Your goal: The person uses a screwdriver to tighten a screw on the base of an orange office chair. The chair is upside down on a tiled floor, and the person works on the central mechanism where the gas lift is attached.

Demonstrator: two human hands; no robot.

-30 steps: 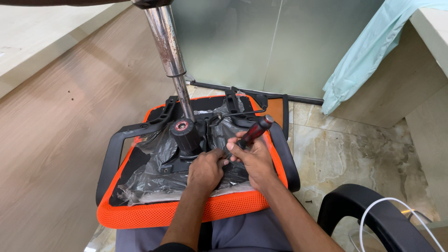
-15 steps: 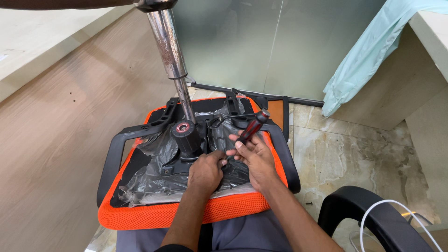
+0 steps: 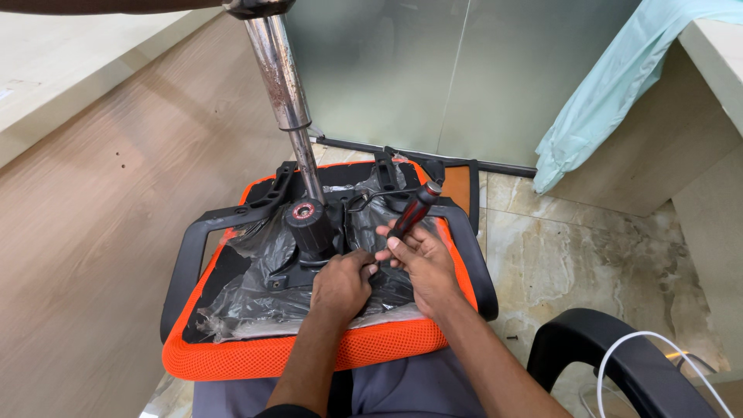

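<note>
Our right hand [image 3: 422,259] grips one screwdriver [image 3: 410,217] beside the one hub [image 3: 309,224]; our left hand [image 3: 340,282] is closed, perhaps on plastic [image 3: 263,298].

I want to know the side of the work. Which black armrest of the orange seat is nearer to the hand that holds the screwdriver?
The armrest on the floor-tile side, just beside the right hand; the other armrest lies toward the wooden panel.

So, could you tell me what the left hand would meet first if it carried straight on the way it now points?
Probably the black mechanism housing at the base of the gas-lift column, just ahead of the left hand across the crumpled plastic wrap; depth is hard to judge.
</note>
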